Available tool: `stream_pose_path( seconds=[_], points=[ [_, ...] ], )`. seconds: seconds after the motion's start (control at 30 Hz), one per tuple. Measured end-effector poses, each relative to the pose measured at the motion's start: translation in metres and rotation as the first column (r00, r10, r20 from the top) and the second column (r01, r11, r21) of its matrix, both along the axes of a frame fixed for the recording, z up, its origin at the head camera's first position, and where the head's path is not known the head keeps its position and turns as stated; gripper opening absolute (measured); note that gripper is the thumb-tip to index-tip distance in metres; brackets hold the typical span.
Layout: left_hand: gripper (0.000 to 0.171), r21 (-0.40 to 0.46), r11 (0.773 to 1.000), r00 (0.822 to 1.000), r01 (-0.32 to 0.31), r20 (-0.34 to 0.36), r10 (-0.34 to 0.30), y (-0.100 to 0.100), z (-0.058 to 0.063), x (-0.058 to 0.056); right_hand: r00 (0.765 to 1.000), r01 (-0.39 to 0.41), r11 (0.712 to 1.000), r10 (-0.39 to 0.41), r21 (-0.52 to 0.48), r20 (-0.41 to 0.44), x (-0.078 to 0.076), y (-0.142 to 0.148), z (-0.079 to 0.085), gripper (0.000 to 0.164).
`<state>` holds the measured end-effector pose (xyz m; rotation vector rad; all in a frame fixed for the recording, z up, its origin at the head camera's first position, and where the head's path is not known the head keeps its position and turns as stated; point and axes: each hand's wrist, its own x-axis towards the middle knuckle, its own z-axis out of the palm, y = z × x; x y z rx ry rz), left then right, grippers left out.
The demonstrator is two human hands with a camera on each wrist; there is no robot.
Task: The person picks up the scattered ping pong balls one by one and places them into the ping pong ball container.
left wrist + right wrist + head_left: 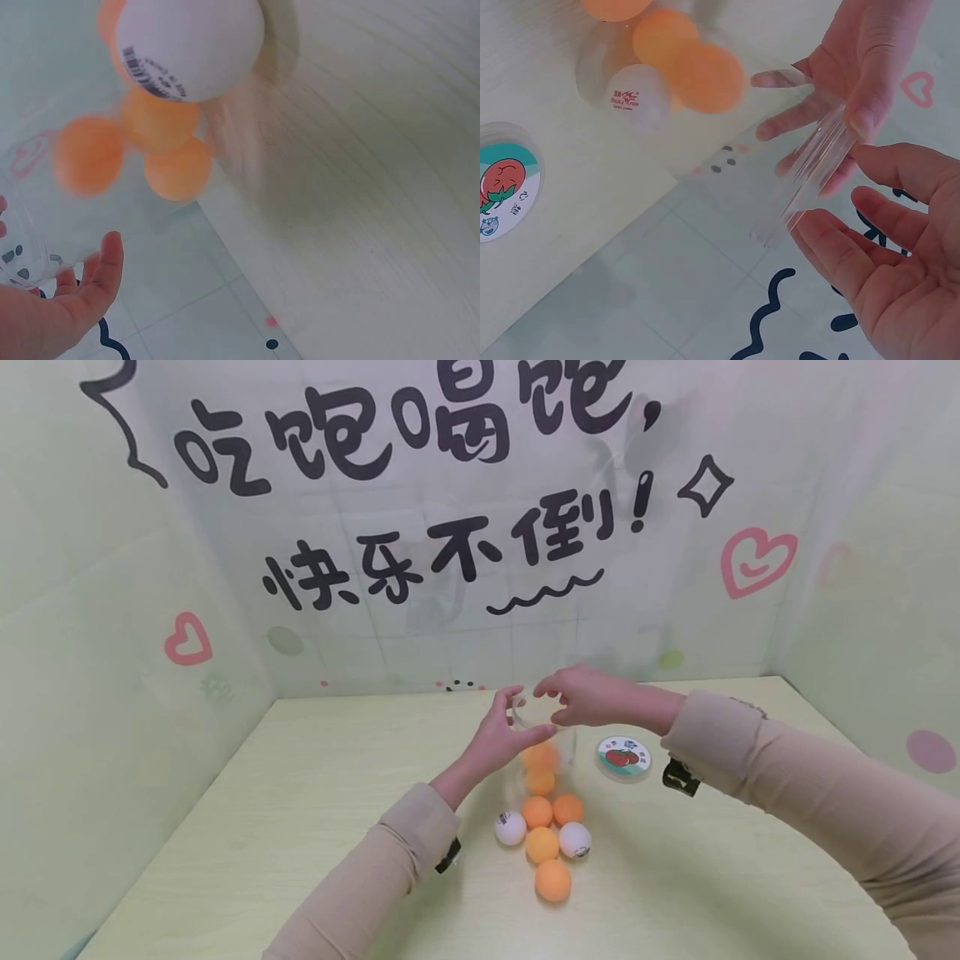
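Left hand (504,737) has its grip curled round the rim of the clear jar (567,752) on the counter (337,785), orange balls (539,782) inside; right hand (592,696) is released at its mouth. Best brace the jar firmly, away from the 2 white balls (511,828), fingers off the opening

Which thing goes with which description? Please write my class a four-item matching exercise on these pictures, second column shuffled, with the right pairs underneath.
Column 1
1. Jar
2. Lid
3. Lettering
4. Left hand

Column 2
A. black, on the back wall
B. at the top of the jar
C. clear, you can see through it
D. lying on the table, with a red fruit picture on it

Right pairs
1-C, 2-D, 3-A, 4-B
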<state>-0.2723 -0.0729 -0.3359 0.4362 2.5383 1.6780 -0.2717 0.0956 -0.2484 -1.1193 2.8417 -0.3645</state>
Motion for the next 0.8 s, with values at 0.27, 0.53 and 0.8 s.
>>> stream_pose_path(
  seconds=[0.27, 0.53, 0.8],
  points=[
    [0.079, 0.001, 1.0, 1.0, -0.003, 0.001, 0.003, 0.0, 0.001, 0.001, 1.0, -0.014, 0.998, 0.014, -0.063, 0.013, 0.005, 0.006, 0.003, 0.032],
    [0.08, 0.001, 1.0, 1.0, -0.008, 0.013, 0.008, 0.0, -0.001, 0.002, 0.999, 0.012, 0.997, -0.015, -0.081, -0.033, 0.029, 0.019, 0.007, 0.025],
    [0.08, 0.005, 1.0, 1.0, -0.01, 0.008, 0.01, -0.001, 0.0, 0.001, 1.0, -0.002, 0.992, -0.002, -0.126, -0.028, 0.061, 0.037, -0.003, 0.007]
  ],
)
